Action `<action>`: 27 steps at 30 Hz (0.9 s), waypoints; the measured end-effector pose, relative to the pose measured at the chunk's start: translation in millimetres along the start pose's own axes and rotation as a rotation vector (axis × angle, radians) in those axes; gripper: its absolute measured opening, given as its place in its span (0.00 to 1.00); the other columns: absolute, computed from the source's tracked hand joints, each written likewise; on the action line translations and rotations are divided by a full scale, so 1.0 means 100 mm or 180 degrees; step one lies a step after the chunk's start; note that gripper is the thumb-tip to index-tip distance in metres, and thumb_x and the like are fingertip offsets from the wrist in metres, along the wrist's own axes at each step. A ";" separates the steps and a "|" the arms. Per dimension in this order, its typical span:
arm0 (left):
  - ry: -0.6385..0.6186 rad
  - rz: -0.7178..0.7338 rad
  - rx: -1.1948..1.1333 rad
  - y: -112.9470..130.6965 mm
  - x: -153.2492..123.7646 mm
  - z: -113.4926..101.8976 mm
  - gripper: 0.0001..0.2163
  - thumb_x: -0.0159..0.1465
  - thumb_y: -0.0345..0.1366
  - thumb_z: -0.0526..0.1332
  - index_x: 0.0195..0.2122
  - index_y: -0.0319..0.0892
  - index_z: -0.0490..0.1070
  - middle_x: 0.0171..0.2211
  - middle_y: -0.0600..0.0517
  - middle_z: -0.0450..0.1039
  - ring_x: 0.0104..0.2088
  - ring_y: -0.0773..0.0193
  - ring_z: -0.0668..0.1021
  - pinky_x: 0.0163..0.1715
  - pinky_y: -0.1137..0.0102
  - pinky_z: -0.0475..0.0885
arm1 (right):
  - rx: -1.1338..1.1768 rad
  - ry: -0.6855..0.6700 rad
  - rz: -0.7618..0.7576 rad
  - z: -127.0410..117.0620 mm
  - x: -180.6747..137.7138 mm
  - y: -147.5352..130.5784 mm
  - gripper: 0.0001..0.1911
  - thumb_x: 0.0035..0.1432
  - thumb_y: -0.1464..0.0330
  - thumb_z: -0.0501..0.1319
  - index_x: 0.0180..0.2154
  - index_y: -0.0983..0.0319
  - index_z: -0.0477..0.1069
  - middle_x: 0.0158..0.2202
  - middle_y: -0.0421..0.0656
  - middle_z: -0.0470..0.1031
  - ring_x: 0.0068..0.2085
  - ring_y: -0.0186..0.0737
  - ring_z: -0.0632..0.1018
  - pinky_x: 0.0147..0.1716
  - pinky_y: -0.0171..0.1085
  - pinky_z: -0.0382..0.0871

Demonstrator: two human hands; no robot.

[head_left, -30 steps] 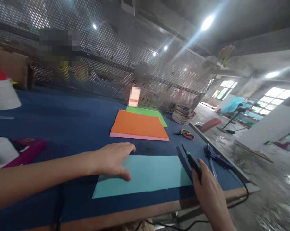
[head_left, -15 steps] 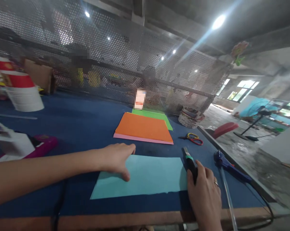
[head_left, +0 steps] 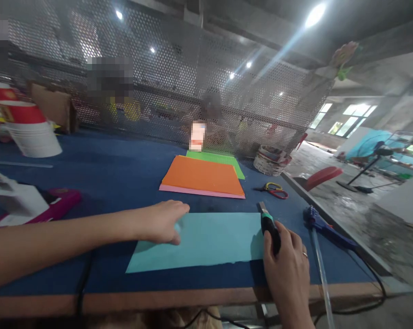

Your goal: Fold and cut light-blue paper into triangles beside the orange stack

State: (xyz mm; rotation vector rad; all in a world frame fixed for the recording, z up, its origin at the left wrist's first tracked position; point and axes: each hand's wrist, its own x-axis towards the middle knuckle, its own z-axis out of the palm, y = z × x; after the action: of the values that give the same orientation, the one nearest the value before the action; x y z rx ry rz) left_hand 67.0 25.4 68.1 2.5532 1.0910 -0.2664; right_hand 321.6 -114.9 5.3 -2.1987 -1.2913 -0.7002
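Blue paper (head_left: 213, 240) lies at lower centre of the frame, flat on the table. The left hand (head_left: 160, 222) rests palm down on its left part, thumb set wide of the fingers, grasping nothing. The right hand (head_left: 287, 262), wrapped around a knife (head_left: 269, 228), sits at the paper's right edge; the blade points away from the person, near the far right corner. Whether the blade touches the table cannot be told.

Good practice here, as judged, is firm, even pressure from the left hand so that the paper cannot skew, with its fingers well apart from the blade. The knife is best held low and steady, its line matched to the paper's edge.

The table (head_left: 120, 176) has a dark blue top and a brown near edge. Beyond the paper lie orange sheets (head_left: 203, 176) over pink, with a green sheet (head_left: 232, 161) behind; to the right, scissors (head_left: 278, 189) and a glue gun (head_left: 333, 234). Cups (head_left: 35, 132) stand at left. A perforated screen (head_left: 165, 87) backs the table; at right, the room shows a shiny grey floor, a fan (head_left: 366, 168) and bright windows (head_left: 355, 119).
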 end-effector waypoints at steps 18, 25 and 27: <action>0.0498 -0.0148 0.0502 -0.69 0.40 -0.59 0.13 0.66 0.42 0.59 0.45 0.39 0.71 0.43 0.49 0.73 0.42 0.61 0.77 0.43 0.60 0.74 | 0.0331 0.0246 -0.0057 0.02 -0.04 0.03 0.25 0.64 0.56 0.45 0.48 0.64 0.72 0.43 0.51 0.74 0.41 0.55 0.74 0.38 0.48 0.68; 0.1250 -0.0568 0.0488 -0.96 0.51 -0.56 0.15 0.66 0.42 0.59 0.51 0.40 0.68 0.50 0.46 0.70 0.47 0.58 0.75 0.47 0.56 0.72 | 0.0356 0.0280 -0.0083 0.02 -0.04 0.03 0.25 0.65 0.55 0.45 0.48 0.63 0.72 0.44 0.51 0.74 0.43 0.55 0.74 0.39 0.48 0.68; 0.1550 -0.0468 0.0512 -0.85 0.48 -0.48 0.18 0.66 0.41 0.59 0.55 0.41 0.65 0.56 0.45 0.65 0.53 0.53 0.72 0.52 0.51 0.68 | 0.0366 0.0276 -0.0089 0.02 -0.04 0.03 0.25 0.65 0.55 0.46 0.48 0.63 0.72 0.44 0.52 0.74 0.43 0.54 0.74 0.40 0.48 0.67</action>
State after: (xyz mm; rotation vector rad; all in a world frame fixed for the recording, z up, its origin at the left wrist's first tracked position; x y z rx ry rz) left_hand 39.4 130.4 77.3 2.7616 1.4838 0.2606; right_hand 322.9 -117.4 1.2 -2.0402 -1.2881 -0.7062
